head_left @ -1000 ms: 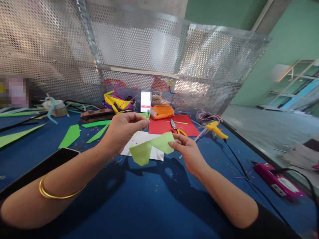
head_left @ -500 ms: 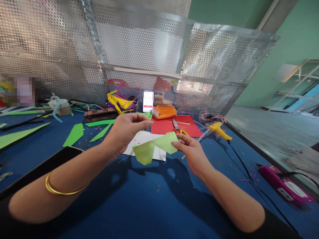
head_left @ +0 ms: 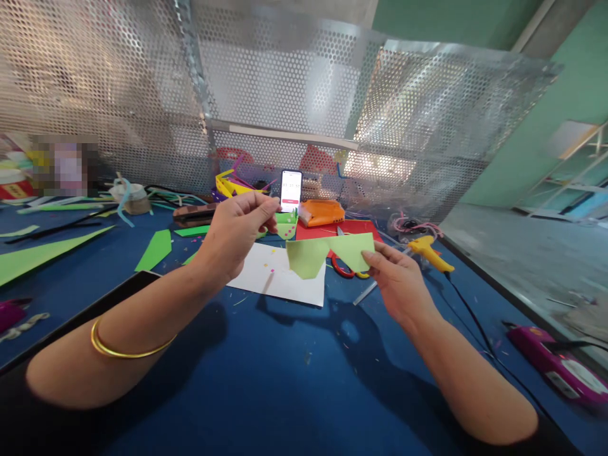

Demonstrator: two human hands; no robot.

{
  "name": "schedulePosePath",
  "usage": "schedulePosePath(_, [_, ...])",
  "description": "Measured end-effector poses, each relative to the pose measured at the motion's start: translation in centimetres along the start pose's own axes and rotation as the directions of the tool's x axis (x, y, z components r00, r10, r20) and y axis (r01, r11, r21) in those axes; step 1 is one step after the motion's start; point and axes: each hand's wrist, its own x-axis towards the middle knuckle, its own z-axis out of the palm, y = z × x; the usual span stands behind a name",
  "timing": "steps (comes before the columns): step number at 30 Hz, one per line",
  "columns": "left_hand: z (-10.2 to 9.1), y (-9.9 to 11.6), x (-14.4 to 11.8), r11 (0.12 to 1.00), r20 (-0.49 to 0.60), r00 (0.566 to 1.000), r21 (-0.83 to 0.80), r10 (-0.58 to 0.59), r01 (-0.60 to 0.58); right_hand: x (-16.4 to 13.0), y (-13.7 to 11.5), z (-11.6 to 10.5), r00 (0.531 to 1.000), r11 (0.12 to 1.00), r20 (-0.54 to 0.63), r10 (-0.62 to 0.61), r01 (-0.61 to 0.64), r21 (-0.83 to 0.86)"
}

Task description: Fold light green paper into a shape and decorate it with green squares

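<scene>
My right hand (head_left: 399, 278) pinches the right end of a light green paper piece (head_left: 306, 256), cut with a notch in its lower edge. The piece hangs in the air above a white sheet (head_left: 285, 291). My left hand (head_left: 240, 231) is raised to the left of it, apart from the green piece, thumb and fingertips pressed together. Whatever may lie in that pinch is too small to make out. Just behind the left fingertips is a green paper shape with small coloured dots (head_left: 286, 229). Scissors (head_left: 342, 269) with red and yellow handles lie partly hidden behind the green piece.
At the back are a lit phone (head_left: 291, 190), an orange case (head_left: 322, 213) and a red sheet (head_left: 363, 228). A yellow glue gun (head_left: 432, 253) and a magenta power strip (head_left: 553, 364) lie right. Green paper cuttings (head_left: 154, 250) lie left. A perforated metal screen (head_left: 285, 69) stands behind.
My right hand has moved the light green piece right and up, and its upper edge is now nearly level. My left hand has risen, still pinched. The view has shifted slightly.
</scene>
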Motion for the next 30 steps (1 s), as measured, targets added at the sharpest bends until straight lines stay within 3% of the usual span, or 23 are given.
schedulePosePath(5, [-0.4, 0.2, 0.1, 0.998, -0.018, 0.999, 0.051, 0.034, -0.033, 0.7, 0.2, -0.6, 0.999, 1.000, -0.045, -0.009, 0.009, -0.004])
schedulePosePath(13, [-0.1, -0.1, -0.1, 0.995, -0.027, 0.996, 0.047, -0.081, 0.082, 0.6, 0.5, -0.6, 1.000, 0.999, -0.013, 0.023, -0.023, -0.028])
schedulePosePath(20, [0.0, 0.1, -0.3, 0.995, -0.009, 0.995, 0.005, -0.098, 0.098, 0.8, 0.3, -1.1, 1.000, 0.998, -0.019, 0.005, -0.006, -0.066])
schedulePosePath(25, [0.0, 0.5, -0.9, 0.996, -0.008, 0.996, 0.027, -0.088, 0.088, 0.9, -0.1, -1.4, 0.986, 0.979, 0.121, 0.113, -0.090, -0.181])
schedulePosePath(30, [-0.9, -0.4, -3.5, 0.973, 0.066, 0.976, 0.123, -0.205, 0.196, 0.5, 0.6, -1.3, 0.939, 0.930, 0.243, 0.244, -0.155, -0.334])
